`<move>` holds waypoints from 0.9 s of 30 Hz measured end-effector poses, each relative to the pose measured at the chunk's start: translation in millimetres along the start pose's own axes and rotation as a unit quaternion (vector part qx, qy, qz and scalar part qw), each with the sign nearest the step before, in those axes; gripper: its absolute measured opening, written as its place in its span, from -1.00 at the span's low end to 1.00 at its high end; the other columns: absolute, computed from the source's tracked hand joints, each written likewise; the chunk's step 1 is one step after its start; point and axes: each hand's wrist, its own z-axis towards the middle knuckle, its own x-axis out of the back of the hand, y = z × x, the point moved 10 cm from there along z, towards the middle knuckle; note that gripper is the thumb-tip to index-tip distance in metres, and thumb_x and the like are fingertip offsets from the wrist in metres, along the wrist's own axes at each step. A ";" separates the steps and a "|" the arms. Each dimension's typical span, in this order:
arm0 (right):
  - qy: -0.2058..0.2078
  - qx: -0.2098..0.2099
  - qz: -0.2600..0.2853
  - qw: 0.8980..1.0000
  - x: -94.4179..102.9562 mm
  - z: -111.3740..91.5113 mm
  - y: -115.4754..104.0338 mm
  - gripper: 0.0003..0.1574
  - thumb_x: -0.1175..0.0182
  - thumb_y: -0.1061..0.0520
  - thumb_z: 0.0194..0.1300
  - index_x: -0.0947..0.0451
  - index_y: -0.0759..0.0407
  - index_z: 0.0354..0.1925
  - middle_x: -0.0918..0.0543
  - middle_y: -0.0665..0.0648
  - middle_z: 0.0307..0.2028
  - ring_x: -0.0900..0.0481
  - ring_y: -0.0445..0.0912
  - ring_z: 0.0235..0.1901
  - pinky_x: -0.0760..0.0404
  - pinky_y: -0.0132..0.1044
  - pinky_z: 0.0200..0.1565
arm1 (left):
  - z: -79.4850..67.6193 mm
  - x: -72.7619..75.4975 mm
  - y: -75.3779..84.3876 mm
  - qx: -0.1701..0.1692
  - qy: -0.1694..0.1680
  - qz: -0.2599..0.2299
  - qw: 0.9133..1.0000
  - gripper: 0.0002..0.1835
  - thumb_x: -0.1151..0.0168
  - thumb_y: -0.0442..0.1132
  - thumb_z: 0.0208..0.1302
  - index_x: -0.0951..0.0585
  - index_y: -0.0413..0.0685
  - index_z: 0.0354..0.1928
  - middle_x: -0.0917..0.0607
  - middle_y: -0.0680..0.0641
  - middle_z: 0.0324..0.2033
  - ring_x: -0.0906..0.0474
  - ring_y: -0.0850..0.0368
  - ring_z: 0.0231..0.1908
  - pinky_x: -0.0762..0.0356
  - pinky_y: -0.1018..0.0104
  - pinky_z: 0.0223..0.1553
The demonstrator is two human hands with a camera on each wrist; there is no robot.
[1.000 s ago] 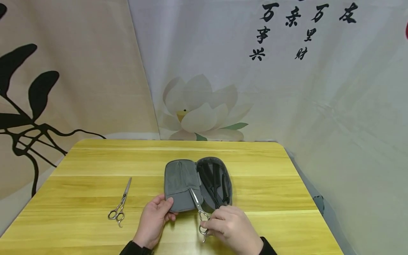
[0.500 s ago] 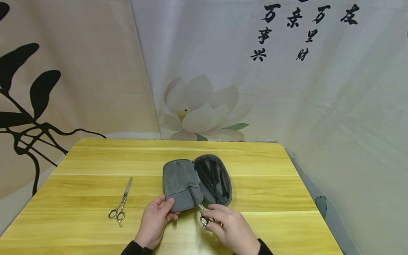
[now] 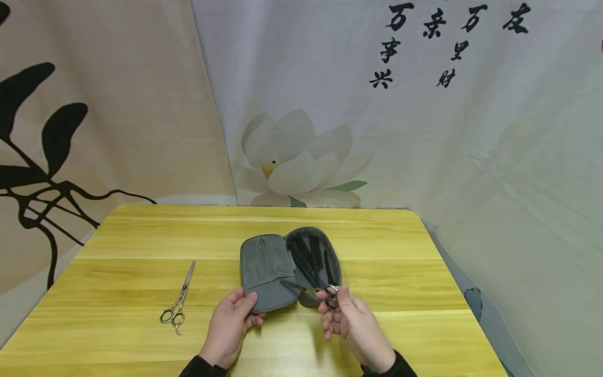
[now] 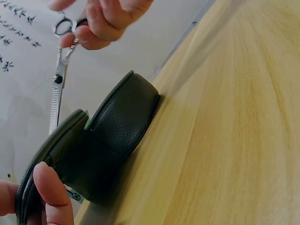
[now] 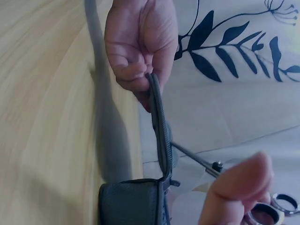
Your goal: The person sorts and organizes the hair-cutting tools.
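The right hand (image 3: 360, 324), one of two in view, gripped one pair of toothed scissors (image 4: 58, 79) by the two finger rings, its thumb and fingers closing round them. The blades extended leftward from this hand, toward the near inner edge of the case's left half; whether the tip touched the fabric could not be told. The left hand (image 3: 231, 324) pinched the near left corner of one grey case (image 3: 273, 301), with its thumb on the inner face and its fingers beneath.

The case lay unfolded into two halves. The flat half, bearing a pocket (image 3: 268, 262), extended from the left hand; the deeper half lay just beyond the right hand and contained at least three black items (image 3: 311, 256), whose exact number and kind could not be made out.

To the left of the left hand, well apart from it, one second pair of scissors (image 3: 184, 289) rested on the desk (image 3: 400, 272), points directed away from the person, with two rings nearer. Two dark sleeves (image 3: 202, 367) bordered the wrists. Beyond both hands hung a pale backdrop (image 3: 301, 52) with one lotus (image 3: 297, 157) and eight whole black characters.
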 end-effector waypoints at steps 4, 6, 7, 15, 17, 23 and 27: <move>0.052 -0.028 0.028 0.998 11.8 1.2 3.6 0.05 0.54 -0.40 0.52 -0.36 0.54 0.07 -0.48 0.20 -0.29 -0.45 -0.07 -0.47 -0.58 -0.35 -0.48 | 0.0 -0.3 -1.5 0.005 0.001 0.008 1.000 -0.55 -0.14 -0.36 0.44 -0.30 -0.43 0.25 -0.63 -0.20 -0.31 -0.59 -0.02 -0.43 -0.64 0.32 -0.50; 0.057 -0.030 0.044 0.997 13.5 1.2 4.7 0.00 0.46 -0.38 0.56 -0.36 0.56 0.04 -0.50 0.23 -0.28 -0.45 -0.07 -0.49 -0.56 -0.35 -0.50 | -0.1 0.0 -2.1 0.007 0.002 0.010 1.000 -0.56 -0.14 -0.37 0.44 -0.30 -0.43 0.23 -0.63 -0.21 -0.31 -0.59 -0.02 -0.43 -0.64 0.32 -0.51; 0.055 -0.029 0.050 0.997 13.6 1.3 5.0 -0.06 0.39 -0.34 0.58 -0.37 0.56 0.02 -0.52 0.25 -0.27 -0.45 -0.08 -0.50 -0.56 -0.35 -0.51 | -0.1 0.0 -2.2 0.007 0.003 0.011 1.000 -0.57 -0.14 -0.37 0.44 -0.30 -0.43 0.23 -0.62 -0.21 -0.31 -0.59 -0.02 -0.43 -0.64 0.33 -0.51; 0.020 -0.048 0.138 0.989 11.0 1.3 19.9 -0.47 -0.10 0.23 0.46 -0.17 0.48 0.23 -0.66 0.21 -0.11 -0.53 -0.18 -0.44 -0.61 -0.46 -0.46 | 0.2 -0.3 -2.0 0.003 0.003 0.013 1.000 -0.57 -0.13 -0.38 0.44 -0.29 -0.44 0.23 -0.62 -0.21 -0.31 -0.59 -0.01 -0.44 -0.64 0.32 -0.51; 0.032 -0.053 0.150 0.987 14.1 1.4 23.7 -0.28 -0.12 0.26 0.45 0.01 0.53 0.35 -0.67 0.26 -0.09 -0.55 -0.20 -0.44 -0.61 -0.49 -0.47 | 0.4 0.2 -2.2 0.004 0.004 0.013 1.000 -0.57 -0.13 -0.38 0.44 -0.30 -0.44 0.22 -0.62 -0.21 -0.31 -0.59 -0.01 -0.45 -0.64 0.32 -0.51; 0.101 -0.050 0.073 0.991 31.6 0.4 21.5 -0.31 -0.07 0.27 0.48 0.00 0.60 0.34 -0.67 0.38 -0.13 -0.51 -0.20 -0.59 -0.49 -0.48 -0.62 | 0.6 1.1 -0.8 0.005 0.008 0.021 1.000 -0.55 -0.14 -0.35 0.44 -0.30 -0.41 0.25 -0.63 -0.21 -0.28 -0.58 -0.03 -0.43 -0.65 0.29 -0.49; 0.124 -0.054 0.031 0.990 40.6 -0.8 19.4 -0.41 -0.08 0.32 0.42 -0.12 0.61 0.26 -0.66 0.46 -0.17 -0.46 -0.20 -0.65 -0.44 -0.48 -0.67 | -0.3 0.8 2.6 -0.007 0.011 0.020 1.000 -0.56 -0.16 -0.37 0.43 -0.31 -0.39 0.24 -0.62 -0.22 -0.28 -0.58 -0.04 -0.44 -0.65 0.28 -0.50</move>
